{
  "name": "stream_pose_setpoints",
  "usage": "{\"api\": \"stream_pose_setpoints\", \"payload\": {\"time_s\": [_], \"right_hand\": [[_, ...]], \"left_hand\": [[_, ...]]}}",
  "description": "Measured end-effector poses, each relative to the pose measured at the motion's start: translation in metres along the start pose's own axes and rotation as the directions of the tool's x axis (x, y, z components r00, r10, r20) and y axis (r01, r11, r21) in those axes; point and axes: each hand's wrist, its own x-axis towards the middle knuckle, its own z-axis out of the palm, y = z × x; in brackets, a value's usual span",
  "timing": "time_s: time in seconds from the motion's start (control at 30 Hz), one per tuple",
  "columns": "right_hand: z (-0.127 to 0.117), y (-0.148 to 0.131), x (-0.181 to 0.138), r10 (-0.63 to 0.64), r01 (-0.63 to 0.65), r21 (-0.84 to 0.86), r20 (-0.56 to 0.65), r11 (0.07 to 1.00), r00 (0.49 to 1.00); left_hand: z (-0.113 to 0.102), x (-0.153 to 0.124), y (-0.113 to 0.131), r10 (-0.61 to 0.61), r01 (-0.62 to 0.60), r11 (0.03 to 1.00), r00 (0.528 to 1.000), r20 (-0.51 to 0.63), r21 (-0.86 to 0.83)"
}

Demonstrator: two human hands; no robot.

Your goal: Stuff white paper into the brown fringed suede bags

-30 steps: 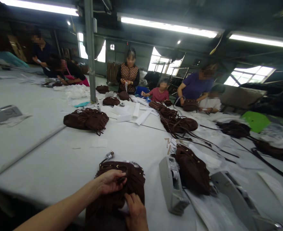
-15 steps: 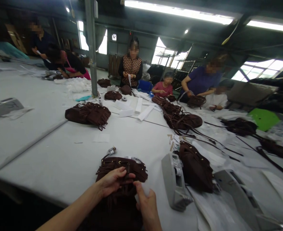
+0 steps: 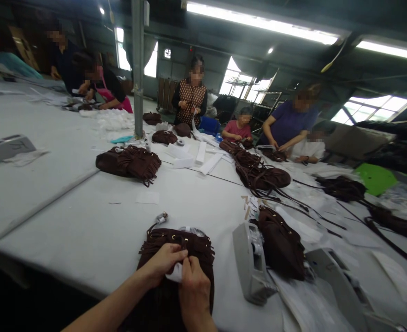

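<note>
A dark brown fringed drawstring bag point(image 3: 203, 251) with gold eyelets lies at the table's near edge, under both hands. My left hand point(image 3: 163, 263) is closed in a pinch on the bag's brown drawstring, near the front eyelets. My right hand point(image 3: 194, 288) meets it there, fingertips pressed together on a small white piece of paper or tissue point(image 3: 174, 273). This white piece sticks out between the two hands. What lies right between the fingertips is mostly hidden. A strap end with a wrapped metal fitting point(image 3: 162, 217) rests behind the bag's top.
Grey tape dispensers point(image 3: 246, 263) stand on the right, beside another brown bag point(image 3: 281, 244). Farther back lie a fringed bag point(image 3: 129, 163), several more bags with long straps point(image 3: 262, 177) and white paper strips point(image 3: 212, 163). A metal post point(image 3: 138, 92) rises beyond. Several people work around the table.
My right hand has moved up and left to meet my left hand at the drawstring, bringing the white piece along. My left fingers have closed from a looser hold.
</note>
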Motion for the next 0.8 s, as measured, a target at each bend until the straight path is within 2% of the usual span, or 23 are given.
{"api": "stream_pose_setpoints", "payload": {"time_s": [0.03, 0.07, 0.13, 0.17, 0.23, 0.27, 0.33, 0.43, 0.6, 0.67, 0.8], "right_hand": [[0.000, 0.000, -0.001, -0.041, 0.046, 0.110, -0.048, 0.993, 0.998], [0.000, 0.000, -0.002, -0.030, 0.051, 0.240, -0.088, 0.970, 0.996], [-0.001, 0.004, -0.003, 0.154, -0.099, 0.508, -0.066, 0.856, 0.986], [-0.001, 0.007, -0.002, 0.281, -0.228, 0.613, 0.010, 0.757, 0.960], [0.000, 0.014, 0.001, 0.463, -0.465, 0.712, 0.219, 0.526, 0.859], [0.001, 0.017, 0.003, 0.493, -0.536, 0.723, 0.307, 0.435, 0.814], [0.003, 0.021, 0.006, 0.475, -0.584, 0.730, 0.397, 0.356, 0.786], [0.008, 0.019, 0.009, 0.402, -0.571, 0.727, 0.426, 0.381, 0.811], [0.017, 0.014, 0.008, 0.343, -0.557, 0.606, 0.441, 0.568, 0.830], [0.019, 0.012, 0.009, 0.368, -0.566, 0.591, 0.431, 0.575, 0.824], [0.021, 0.014, 0.009, 0.380, -0.583, 0.621, 0.443, 0.524, 0.812]], "left_hand": [[-0.002, 0.000, 0.000, -0.008, 0.008, 1.000, 1.000, 0.004, -0.022], [-0.003, 0.000, 0.001, -0.013, 0.014, 0.999, 1.000, 0.009, -0.043], [-0.006, -0.001, 0.001, -0.018, 0.020, 0.996, 0.999, 0.032, -0.086], [-0.007, -0.003, 0.000, -0.018, 0.023, 0.994, 0.999, 0.050, -0.103], [-0.007, -0.006, 0.000, -0.010, 0.022, 0.991, 0.996, 0.093, -0.130], [-0.006, -0.007, 0.000, -0.003, 0.019, 0.990, 0.994, 0.111, -0.139], [-0.003, -0.008, 0.000, 0.009, 0.011, 0.989, 0.991, 0.132, -0.149], [-0.002, -0.007, -0.004, 0.007, 0.014, 0.989, 0.991, 0.136, -0.148], [-0.007, -0.002, -0.017, -0.106, 0.119, 0.986, 0.988, 0.111, -0.119], [-0.006, -0.001, -0.021, -0.112, 0.126, 0.983, 0.987, 0.112, -0.131], [0.003, -0.006, -0.024, -0.112, 0.136, 0.978, 0.982, 0.151, -0.157]]}}
